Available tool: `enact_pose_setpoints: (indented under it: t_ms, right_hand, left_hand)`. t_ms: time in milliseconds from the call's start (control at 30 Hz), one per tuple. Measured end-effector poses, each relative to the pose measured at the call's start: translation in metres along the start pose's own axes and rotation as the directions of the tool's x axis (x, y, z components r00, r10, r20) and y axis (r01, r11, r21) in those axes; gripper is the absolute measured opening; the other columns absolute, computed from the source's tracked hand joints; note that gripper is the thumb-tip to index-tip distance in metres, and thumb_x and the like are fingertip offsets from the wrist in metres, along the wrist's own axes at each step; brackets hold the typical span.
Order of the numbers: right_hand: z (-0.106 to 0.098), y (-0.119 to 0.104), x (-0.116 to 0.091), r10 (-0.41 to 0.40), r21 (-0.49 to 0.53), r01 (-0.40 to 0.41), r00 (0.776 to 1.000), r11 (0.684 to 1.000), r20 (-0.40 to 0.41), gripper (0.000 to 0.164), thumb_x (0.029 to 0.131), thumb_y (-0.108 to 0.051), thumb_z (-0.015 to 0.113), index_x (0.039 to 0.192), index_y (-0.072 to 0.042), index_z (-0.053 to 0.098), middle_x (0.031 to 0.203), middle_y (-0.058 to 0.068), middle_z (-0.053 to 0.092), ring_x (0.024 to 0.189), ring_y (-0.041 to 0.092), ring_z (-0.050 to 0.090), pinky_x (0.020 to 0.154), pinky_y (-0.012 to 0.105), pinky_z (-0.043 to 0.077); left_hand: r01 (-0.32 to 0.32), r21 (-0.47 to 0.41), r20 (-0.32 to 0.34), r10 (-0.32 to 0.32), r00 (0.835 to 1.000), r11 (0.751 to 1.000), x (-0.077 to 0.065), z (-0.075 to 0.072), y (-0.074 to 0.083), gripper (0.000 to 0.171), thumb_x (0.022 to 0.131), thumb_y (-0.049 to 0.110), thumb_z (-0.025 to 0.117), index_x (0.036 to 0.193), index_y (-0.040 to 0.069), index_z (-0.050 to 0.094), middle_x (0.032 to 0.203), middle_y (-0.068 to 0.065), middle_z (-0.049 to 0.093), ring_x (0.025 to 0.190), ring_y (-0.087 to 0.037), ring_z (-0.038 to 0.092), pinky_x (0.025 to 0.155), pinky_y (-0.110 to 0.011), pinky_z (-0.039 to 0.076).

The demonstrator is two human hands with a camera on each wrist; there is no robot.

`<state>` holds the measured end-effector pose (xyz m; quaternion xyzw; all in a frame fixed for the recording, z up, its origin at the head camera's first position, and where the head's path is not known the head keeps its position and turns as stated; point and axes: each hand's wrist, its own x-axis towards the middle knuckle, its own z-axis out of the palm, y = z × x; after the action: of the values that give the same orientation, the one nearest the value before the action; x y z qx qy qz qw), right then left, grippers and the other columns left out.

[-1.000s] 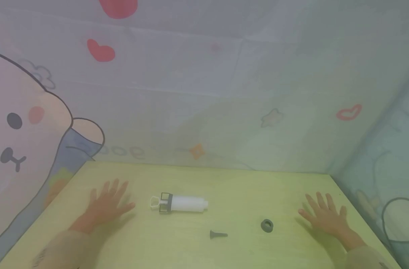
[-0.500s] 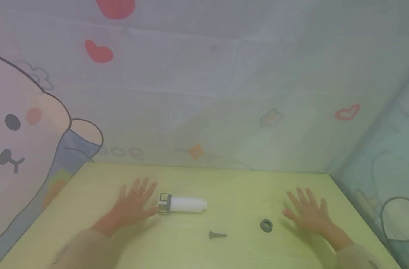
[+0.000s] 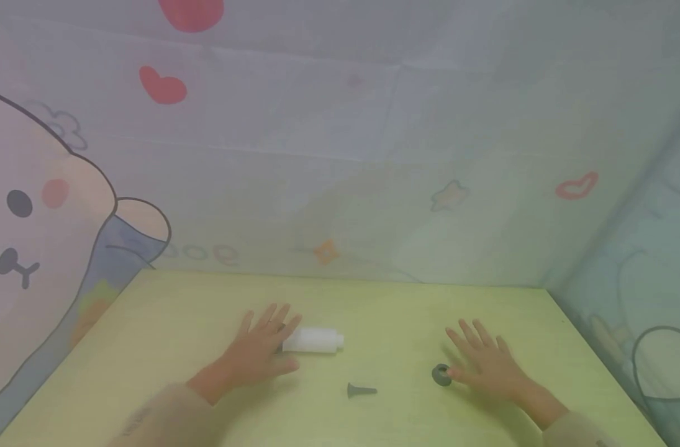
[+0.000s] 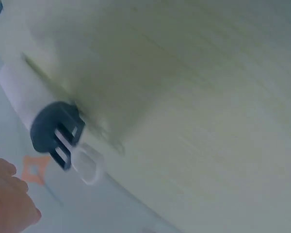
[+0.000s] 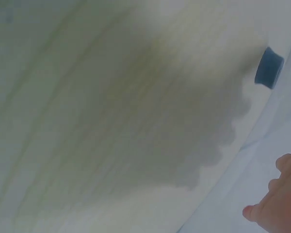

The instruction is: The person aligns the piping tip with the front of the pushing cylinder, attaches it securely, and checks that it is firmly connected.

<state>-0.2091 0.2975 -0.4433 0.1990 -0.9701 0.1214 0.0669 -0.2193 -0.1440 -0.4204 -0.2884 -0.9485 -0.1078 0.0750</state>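
A large white syringe point(image 3: 312, 340) lies on the table with its narrow tip to the right. My left hand point(image 3: 256, 355), fingers spread, is over its handle end and hides that end in the head view. The left wrist view shows the syringe's dark grey collar point(image 4: 51, 124) and white pull ring point(image 4: 87, 165), with a gap between them and the hand. My right hand point(image 3: 487, 367) has its fingers extended, and its thumb overlaps the edge of a dark grey ring-shaped cap point(image 3: 441, 375). In the right wrist view that cap stands apart from the hand.
A small dark grey tapered nozzle point(image 3: 362, 390) lies between the hands, nearer the front. The pale yellow table point(image 3: 401, 310) ends at a printed cloth backdrop point(image 3: 373, 124) behind and at both sides.
My left hand has moved right across the table until it is over the syringe's handle. My right hand has moved left to the ring-shaped cap. Objects stay put.
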Motion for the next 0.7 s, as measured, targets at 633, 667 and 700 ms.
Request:
enact_pose_setpoints:
  t_ms: [633, 667, 700]
  right_hand:
    - [-0.002, -0.021, 0.003, -0.107, 0.373, 0.072, 0.992, 0.925, 0.073, 0.058, 0.073, -0.029, 0.068, 0.121, -0.001, 0.049, 0.115, 0.018, 0.051, 0.088, 0.023, 0.053, 0.07, 0.03, 0.047]
    - [-0.002, -0.021, 0.004, -0.103, 0.4, 0.06, 0.991, 0.915, 0.088, 0.058, 0.073, -0.027, 0.069, 0.121, -0.001, 0.049, 0.112, 0.018, 0.052, 0.083, 0.019, 0.052, 0.066, 0.025, 0.046]
    - [-0.003, -0.021, 0.004, -0.103, 0.427, 0.05, 0.989, 0.903, 0.101, 0.057, 0.074, -0.026, 0.068, 0.12, 0.0, 0.049, 0.11, 0.018, 0.052, 0.081, 0.017, 0.051, 0.063, 0.022, 0.044]
  left_hand:
    - [-0.285, -0.022, -0.036, 0.284, 0.958, 0.958, 0.025, 0.02, 0.048, 0.037, 0.074, 0.02, 0.066, 0.11, 0.014, 0.059, 0.107, -0.002, 0.061, 0.097, -0.018, 0.056, 0.085, -0.032, 0.045]
    - [-0.28, -0.049, -0.012, 0.28, 0.96, 0.959, 0.026, 0.02, 0.05, 0.035, 0.075, 0.019, 0.065, 0.11, 0.013, 0.06, 0.107, -0.001, 0.062, 0.097, -0.018, 0.056, 0.086, -0.032, 0.044]
    - [-0.275, -0.079, 0.01, 0.277, 0.961, 0.958, 0.027, 0.021, 0.052, 0.033, 0.076, 0.018, 0.064, 0.109, 0.013, 0.06, 0.107, -0.001, 0.062, 0.098, -0.017, 0.057, 0.087, -0.031, 0.044]
